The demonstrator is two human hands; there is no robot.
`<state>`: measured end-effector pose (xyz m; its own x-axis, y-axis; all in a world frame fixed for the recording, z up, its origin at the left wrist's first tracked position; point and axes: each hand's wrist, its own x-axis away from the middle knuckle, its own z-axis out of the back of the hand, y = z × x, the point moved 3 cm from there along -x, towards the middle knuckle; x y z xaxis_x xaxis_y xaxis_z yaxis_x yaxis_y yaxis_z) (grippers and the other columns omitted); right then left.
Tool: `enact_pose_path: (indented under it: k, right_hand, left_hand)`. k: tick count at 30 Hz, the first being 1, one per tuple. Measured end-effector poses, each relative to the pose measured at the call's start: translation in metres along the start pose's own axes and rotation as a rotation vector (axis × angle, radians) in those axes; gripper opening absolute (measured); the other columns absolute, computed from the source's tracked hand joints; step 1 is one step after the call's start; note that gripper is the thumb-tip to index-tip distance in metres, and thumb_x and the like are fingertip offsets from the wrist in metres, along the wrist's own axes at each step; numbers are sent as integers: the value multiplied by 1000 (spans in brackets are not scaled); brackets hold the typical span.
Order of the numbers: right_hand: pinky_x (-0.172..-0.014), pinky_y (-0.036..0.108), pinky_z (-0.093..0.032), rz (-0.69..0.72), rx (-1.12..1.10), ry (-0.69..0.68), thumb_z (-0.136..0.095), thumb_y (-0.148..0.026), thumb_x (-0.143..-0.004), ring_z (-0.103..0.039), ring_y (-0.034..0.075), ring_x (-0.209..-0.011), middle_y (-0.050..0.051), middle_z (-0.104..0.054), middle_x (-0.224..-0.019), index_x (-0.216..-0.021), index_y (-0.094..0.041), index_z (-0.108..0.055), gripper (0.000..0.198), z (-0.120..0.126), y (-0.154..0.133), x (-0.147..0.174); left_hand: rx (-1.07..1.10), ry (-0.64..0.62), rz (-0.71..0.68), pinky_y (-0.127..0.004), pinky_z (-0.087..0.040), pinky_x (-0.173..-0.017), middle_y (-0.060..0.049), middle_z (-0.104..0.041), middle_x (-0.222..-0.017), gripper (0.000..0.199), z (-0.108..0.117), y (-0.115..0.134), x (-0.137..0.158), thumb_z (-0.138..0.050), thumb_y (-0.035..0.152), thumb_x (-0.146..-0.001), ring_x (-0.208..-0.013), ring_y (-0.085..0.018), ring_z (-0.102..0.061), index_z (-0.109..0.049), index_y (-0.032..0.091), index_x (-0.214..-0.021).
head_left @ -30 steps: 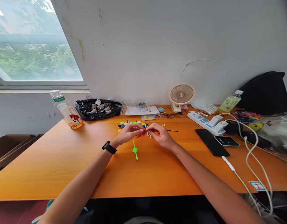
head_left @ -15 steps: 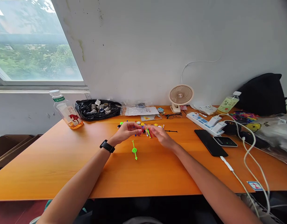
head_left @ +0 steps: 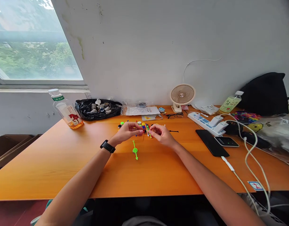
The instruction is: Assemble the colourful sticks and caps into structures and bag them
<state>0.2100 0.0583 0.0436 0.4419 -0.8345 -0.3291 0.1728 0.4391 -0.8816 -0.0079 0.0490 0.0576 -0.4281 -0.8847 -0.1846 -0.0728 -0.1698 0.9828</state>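
Note:
My left hand [head_left: 127,132], a black watch on its wrist, is closed with thumb and fingertips together; what it pinches is too small to make out. Facing it, my right hand [head_left: 163,135] also has thumb and fingers pressed together beside several coloured arrow pointers [head_left: 148,130]. Whether the right fingers hold one of them I cannot tell. Small colourful plastic parts [head_left: 139,123] lie in a cluster just behind both hands, partly hidden by them. On the table [head_left: 125,175] nearer to me rests a bright green arrow spinner [head_left: 135,150] with a round hub.
A black arrow [head_left: 174,131] lies right of my right hand. Farther right are a black phone [head_left: 211,142], a white power strip [head_left: 205,123] and looping cables. A small fan [head_left: 182,94], glasses [head_left: 175,115], a black bag [head_left: 97,110] and a drink bottle [head_left: 68,110] stand around the back.
My right hand's fingers have drawn together into a pinch and curled slightly. The left hand stays almost in place. The green spinner has not moved on the table.

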Motion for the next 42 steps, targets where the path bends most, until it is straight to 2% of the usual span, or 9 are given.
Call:
enact_pose_path:
  k: [6, 18, 22, 24, 27, 29, 31, 36, 42]
  right_hand:
    - [-50, 27, -25, 2, 48, -70, -68, -57, -92, -35, 12, -55, -4, -44, -66, -93, -22, -68, 36, -9, 0, 2]
    - [-53, 27, -29, -27, 48, -129, -67, -55, -92, -39, 12, -58, -4, -47, -68, -92, -20, -66, 35, -14, -1, 5]
    - [-54, 26, -32, -67, 38, -179, -66, -47, -91, -43, 13, -60, -3, -50, -69, -84, -20, -60, 29, -14, 0, 6]
    - [-54, 25, -33, -96, 77, -228, -67, -41, -89, -44, 12, -60, -4, -50, -66, -78, -20, -56, 26, -14, 4, 7]
    - [-54, 25, -33, -122, 211, -321, -68, -31, -86, -47, 12, -59, -4, -53, -63, -73, -20, -55, 22, -16, 9, 10]
    - [-55, 25, -34, -120, 314, -357, -67, -29, -86, -50, 12, -59, -3, -59, -64, -72, -20, -55, 21, -17, 11, 12]
    - [-55, 25, -34, -104, 393, -360, -67, -31, -87, -52, 12, -60, -2, -62, -66, -71, -20, -56, 23, -20, 10, 13]
    - [-55, 25, -33, -63, 468, -342, -67, -35, -90, -51, 11, -59, -3, -63, -67, -73, -20, -57, 25, -22, 4, 14]
    - [-56, 25, -34, -51, 461, -327, -66, -32, -91, -52, 11, -60, -3, -62, -68, -76, -19, -61, 20, -20, 5, 14]
  left_hand:
    - [-40, -8, 44, -35, -61, -87, -13, -80, -96, 38, 0, -12, -2, -92, 39, -75, -92, -23, -77, -77, 12, -96]
    - [-54, -77, 45, -33, -60, -85, -11, -81, -95, 37, -8, -16, -4, -94, 39, -72, -89, -22, -77, -75, 13, -90]
    - [-251, -24, -10, -24, -55, -65, -7, -77, -81, 42, 2, -7, -4, -92, 45, -74, -72, -17, -73, -74, 14, -95]
    - [-401, 11, 30, -20, -43, -49, -1, -69, -63, 41, 14, 1, 0, -89, 51, -75, -55, -12, -63, -70, 15, -81]
    - [-593, -274, 329, -20, -33, -42, -2, -61, -49, 57, 28, 5, 12, -80, 64, -79, -42, -9, -54, -62, 15, -57]
    - [-639, -560, 583, -20, -33, -41, -6, -70, -59, 57, 30, 4, 23, -77, 68, -80, -47, -12, -62, -69, 15, -61]
    - [-624, -699, 691, -19, -35, -42, -9, -76, -70, 52, 27, 2, 29, -77, 68, -80, -56, -15, -68, -76, 16, -71]
    - [-520, -669, 626, -19, -38, -44, -6, -75, -69, 51, 12, -9, 22, -77, 68, -79, -55, -14, -68, -76, 18, -80]
    - [-529, -543, 531, -20, -37, -42, -4, -74, -70, 50, 18, -14, 16, -76, 67, -80, -50, -13, -64, -74, 18, -89]
